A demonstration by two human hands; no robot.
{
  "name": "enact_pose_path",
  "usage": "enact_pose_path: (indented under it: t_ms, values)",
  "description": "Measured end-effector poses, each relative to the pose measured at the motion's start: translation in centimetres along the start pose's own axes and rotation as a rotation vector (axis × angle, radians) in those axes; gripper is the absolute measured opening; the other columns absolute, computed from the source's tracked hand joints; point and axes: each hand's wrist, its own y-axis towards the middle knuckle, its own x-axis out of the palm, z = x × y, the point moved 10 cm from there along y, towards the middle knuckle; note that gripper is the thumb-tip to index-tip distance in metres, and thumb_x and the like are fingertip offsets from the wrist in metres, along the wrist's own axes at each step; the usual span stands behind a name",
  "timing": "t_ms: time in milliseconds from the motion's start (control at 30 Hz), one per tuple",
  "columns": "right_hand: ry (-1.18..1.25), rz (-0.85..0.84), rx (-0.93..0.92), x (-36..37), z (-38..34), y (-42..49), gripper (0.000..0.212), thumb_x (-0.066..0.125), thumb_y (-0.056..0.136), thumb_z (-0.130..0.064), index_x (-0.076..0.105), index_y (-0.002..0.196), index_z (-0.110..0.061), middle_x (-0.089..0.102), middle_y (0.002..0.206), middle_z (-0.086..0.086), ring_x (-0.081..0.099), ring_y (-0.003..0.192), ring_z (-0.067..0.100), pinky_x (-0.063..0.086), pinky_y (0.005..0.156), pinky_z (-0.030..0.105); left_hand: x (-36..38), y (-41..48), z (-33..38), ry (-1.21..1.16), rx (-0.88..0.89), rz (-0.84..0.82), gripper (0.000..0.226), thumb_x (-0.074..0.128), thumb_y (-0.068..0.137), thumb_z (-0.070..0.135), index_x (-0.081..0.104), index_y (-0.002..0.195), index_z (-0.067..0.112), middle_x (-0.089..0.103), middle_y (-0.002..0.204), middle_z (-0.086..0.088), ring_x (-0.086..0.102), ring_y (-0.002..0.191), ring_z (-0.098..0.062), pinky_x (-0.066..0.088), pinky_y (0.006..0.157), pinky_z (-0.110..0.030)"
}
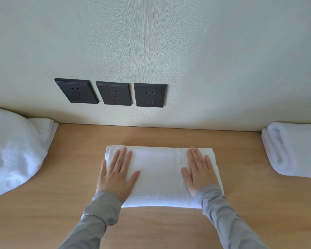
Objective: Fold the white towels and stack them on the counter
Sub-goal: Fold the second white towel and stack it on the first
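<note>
Centre: folded white towel (160,175), flat on the wooden counter (75,159), long side parallel to the wall (169,42), well clear of it.

Left hand (118,174): palm down on the towel's left end. Fingers (121,157) straight, slightly spread, thumb out; outermost finger at the towel's left edge. Nothing gripped.

Right hand (198,174): palm down on the right end. Fingers straight, close together, thumb out. Nothing gripped.

Both sleeves (101,212) grey.

Left of counter: loose white heap (13,150), partly out of frame, with a flat folded piece (47,130) just behind it, against the wall.

Right of counter: white folded bundle (294,150), against the wall, cut off by the frame.

Wall: pale, fine vertical texture. Row of 3 dark grey sockets (114,93) above the counter, left of centre. Any marking on the plates too small to read.

Counter: light wood grain, meeting the wall in a straight seam.
</note>
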Motion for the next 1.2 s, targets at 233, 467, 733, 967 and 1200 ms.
enact_pose_path:
  t_ms: [233,467,733,967,1200]
  values:
    - [0.009,0.121,-0.174,-3.7,-3.7,-1.9,0.060,0.017,0.096,-0.041,0.018,0.148,-0.012,0.013,0.157,0.007,0.007,0.145,0.025,0.007,0.119,0.048,-3.5,-1.4,3.7,0.127,0.108,0.055,0.081,-0.016,0.089,0.054,0.024,0.147,0.015,0.022,0.155,-0.004,0.022,0.143,-0.024,0.012,0.117,-0.048]
    - [-0.180,-0.017,-0.446,-0.3,-8.0,-6.3,0.107,0.065,0.059,-0.070,0.037,0.142,-0.009,0.029,0.152,0.006,0.031,0.139,0.024,0.024,0.110,0.053,-1.7,-7.3,10.1,0.208,0.565,0.039,0.091,0.071,0.064,0.055,0.041,0.140,0.015,0.039,0.147,-0.003,0.039,0.134,-0.022,0.028,0.106,-0.046]
    - [-0.128,-0.061,-0.219,-0.7,1.5,-7.0,0.119,0.086,0.037,-0.056,0.046,0.134,-0.002,0.042,0.144,0.013,0.031,0.137,0.024,0.009,0.111,0.037,-2.3,-6.0,1.2,0.229,0.374,-0.016,0.123,0.088,0.035,0.048,0.033,0.139,0.012,0.044,0.144,-0.008,0.046,0.128,-0.027,0.046,0.096,-0.050]
    - [-0.069,-0.050,-0.207,0.2,2.1,-6.4,0.119,0.071,0.068,-0.058,-0.009,0.145,-0.015,-0.017,0.152,-0.001,-0.011,0.144,0.020,-0.015,0.114,0.028,-0.9,-5.9,0.1,0.145,0.313,-0.119,0.125,0.078,0.052,0.061,0.010,0.148,0.018,0.019,0.156,-0.004,0.027,0.140,-0.020,0.029,0.109,-0.046]
    - [0.669,0.207,0.213,-0.9,4.2,-10.3,0.092,0.072,0.078,-0.036,0.014,0.148,-0.020,0.015,0.151,-0.011,0.014,0.141,0.008,0.016,0.114,0.027,-3.3,-9.0,-3.0,-0.565,-0.220,0.215,0.097,0.065,0.076,0.051,0.009,0.150,0.022,0.002,0.157,0.007,0.001,0.145,-0.013,0.009,0.118,-0.035]
